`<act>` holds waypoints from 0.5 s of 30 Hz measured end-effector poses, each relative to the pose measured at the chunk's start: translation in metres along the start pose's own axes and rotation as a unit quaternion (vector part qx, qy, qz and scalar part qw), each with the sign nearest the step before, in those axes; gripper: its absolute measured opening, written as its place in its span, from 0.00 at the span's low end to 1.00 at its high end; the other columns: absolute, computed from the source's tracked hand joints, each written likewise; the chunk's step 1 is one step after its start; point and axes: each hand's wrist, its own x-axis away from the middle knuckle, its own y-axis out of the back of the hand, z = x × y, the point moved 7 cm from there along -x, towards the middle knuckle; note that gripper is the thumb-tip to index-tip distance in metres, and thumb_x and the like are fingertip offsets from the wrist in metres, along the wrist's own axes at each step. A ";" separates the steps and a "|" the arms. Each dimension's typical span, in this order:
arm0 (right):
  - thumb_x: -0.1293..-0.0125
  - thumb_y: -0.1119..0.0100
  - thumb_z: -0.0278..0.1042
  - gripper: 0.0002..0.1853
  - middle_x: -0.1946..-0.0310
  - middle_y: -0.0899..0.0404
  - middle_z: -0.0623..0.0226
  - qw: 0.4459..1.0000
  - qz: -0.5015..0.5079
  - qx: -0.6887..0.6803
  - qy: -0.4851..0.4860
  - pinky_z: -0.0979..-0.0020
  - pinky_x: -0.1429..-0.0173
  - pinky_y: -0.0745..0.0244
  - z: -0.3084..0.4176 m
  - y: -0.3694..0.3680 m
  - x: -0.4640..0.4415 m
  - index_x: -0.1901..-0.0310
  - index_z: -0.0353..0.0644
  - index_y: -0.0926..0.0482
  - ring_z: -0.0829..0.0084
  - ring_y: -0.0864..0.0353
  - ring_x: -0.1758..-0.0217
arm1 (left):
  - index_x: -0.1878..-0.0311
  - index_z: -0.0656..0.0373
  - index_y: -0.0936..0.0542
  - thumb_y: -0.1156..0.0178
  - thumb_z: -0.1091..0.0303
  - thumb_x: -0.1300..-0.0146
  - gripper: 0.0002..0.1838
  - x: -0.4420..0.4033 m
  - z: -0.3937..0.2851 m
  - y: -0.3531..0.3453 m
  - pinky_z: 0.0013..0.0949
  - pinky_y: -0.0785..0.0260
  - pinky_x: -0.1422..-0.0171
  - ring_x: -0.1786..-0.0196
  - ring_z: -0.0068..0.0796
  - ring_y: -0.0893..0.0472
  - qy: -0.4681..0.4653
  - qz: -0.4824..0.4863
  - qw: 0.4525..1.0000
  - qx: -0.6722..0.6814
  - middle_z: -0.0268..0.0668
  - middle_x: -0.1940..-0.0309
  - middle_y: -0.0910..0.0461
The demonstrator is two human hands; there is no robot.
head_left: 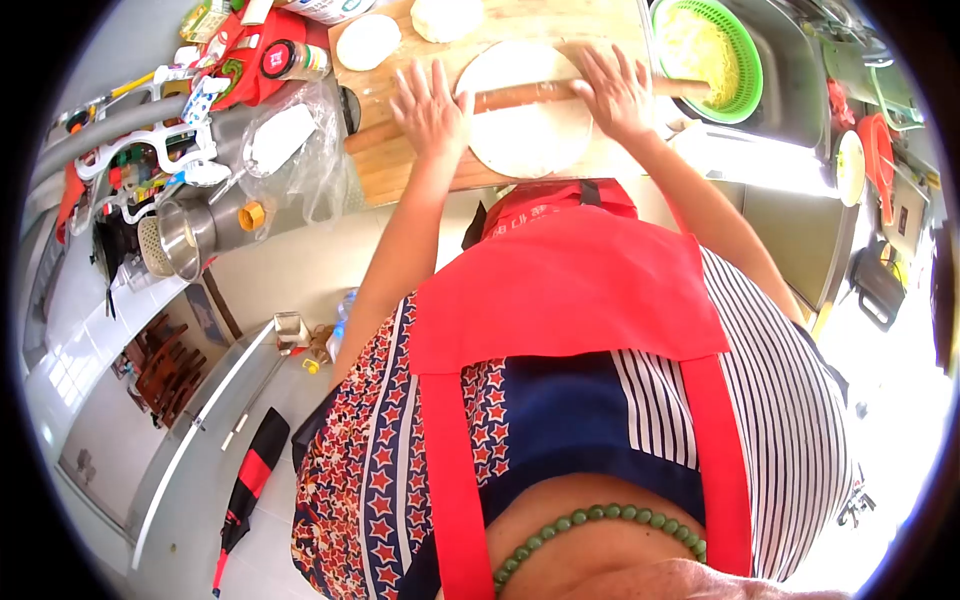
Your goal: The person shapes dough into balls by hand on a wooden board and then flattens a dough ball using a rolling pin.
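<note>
A thin, flat round of white dough [525, 145] lies on the wooden board [390, 170]. Across it runs a wooden rolling pin [525, 95], its right end reaching over the board's edge to a green basket. My left hand [435, 115] presses flat on the pin just left of the dough, fingers stretched out and spread. Toward the pin's right part, my right hand [617, 95] also rests palm down with its fingers spread. Two smaller dough rounds, one at the upper left [368, 42] and one at the top [447, 17], sit farther back on the board.
The green basket [755, 90] holds pale yellow shreds [695, 50] and stands at the metal sink [805, 75]. Left of the board are a clear plastic bag [325, 165], a lidded jar [290, 60] and a metal pot [187, 240]. A folded umbrella [252, 465] is at lower left.
</note>
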 end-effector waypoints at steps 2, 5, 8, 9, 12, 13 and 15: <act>0.30 0.54 0.61 0.30 0.34 0.31 0.71 0.997 -0.077 0.025 0.002 0.48 0.27 0.50 -0.005 0.001 -0.032 0.33 0.53 0.32 0.64 0.39 0.27 | 0.27 0.49 0.39 0.48 0.44 0.35 0.36 -0.026 0.002 -0.007 0.63 0.58 0.25 0.23 0.55 0.54 -0.004 -0.056 0.998 -0.007 0.47 0.24 0.49; 0.30 0.58 0.63 0.32 0.31 0.35 0.65 0.998 -0.055 -0.003 -0.005 0.43 0.28 0.49 -0.008 0.004 -0.087 0.33 0.51 0.33 0.58 0.44 0.25 | 0.30 0.51 0.36 0.46 0.50 0.35 0.32 -0.072 0.003 0.009 0.63 0.55 0.26 0.23 0.55 0.52 0.004 -0.113 0.994 0.013 0.47 0.25 0.49; 0.32 0.52 0.61 0.32 0.32 0.35 0.59 0.998 -0.040 -0.057 0.004 0.42 0.28 0.49 -0.020 -0.014 -0.134 0.36 0.46 0.30 0.55 0.43 0.26 | 0.28 0.51 0.37 0.46 0.56 0.34 0.32 -0.105 0.016 -0.001 0.65 0.56 0.26 0.24 0.55 0.49 -0.016 -0.165 0.984 0.072 0.48 0.25 0.48; 0.33 0.51 0.60 0.31 0.32 0.34 0.59 0.995 -0.020 -0.102 0.009 0.42 0.28 0.49 -0.023 -0.014 -0.143 0.37 0.46 0.29 0.55 0.43 0.27 | 0.28 0.51 0.38 0.45 0.56 0.35 0.33 -0.109 0.016 0.004 0.65 0.55 0.26 0.24 0.55 0.49 -0.032 -0.174 0.979 0.102 0.47 0.25 0.48; 0.34 0.48 0.57 0.29 0.33 0.33 0.59 0.981 0.034 -0.152 0.116 0.41 0.29 0.48 -0.012 -0.007 -0.122 0.38 0.47 0.27 0.56 0.42 0.27 | 0.38 0.55 0.29 0.39 0.53 0.38 0.28 -0.091 0.008 0.009 0.52 0.35 0.39 0.36 0.52 0.31 -0.056 -0.140 0.979 0.134 0.47 0.36 0.32; 0.34 0.47 0.56 0.28 0.33 0.33 0.60 0.973 0.050 -0.152 0.167 0.41 0.29 0.48 -0.007 -0.001 -0.105 0.39 0.47 0.26 0.56 0.42 0.27 | 0.41 0.57 0.28 0.37 0.56 0.40 0.26 -0.086 0.008 -0.006 0.51 0.32 0.43 0.40 0.52 0.27 -0.024 -0.049 0.987 0.150 0.48 0.39 0.28; 0.35 0.44 0.55 0.28 0.42 0.26 0.71 0.984 0.010 -0.018 0.175 0.54 0.35 0.38 -0.010 -0.003 -0.071 0.37 0.54 0.29 0.65 0.31 0.36 | 0.46 0.59 0.26 0.34 0.57 0.42 0.25 -0.074 0.004 -0.023 0.49 0.28 0.48 0.48 0.51 0.21 0.003 0.040 0.985 0.169 0.49 0.48 0.22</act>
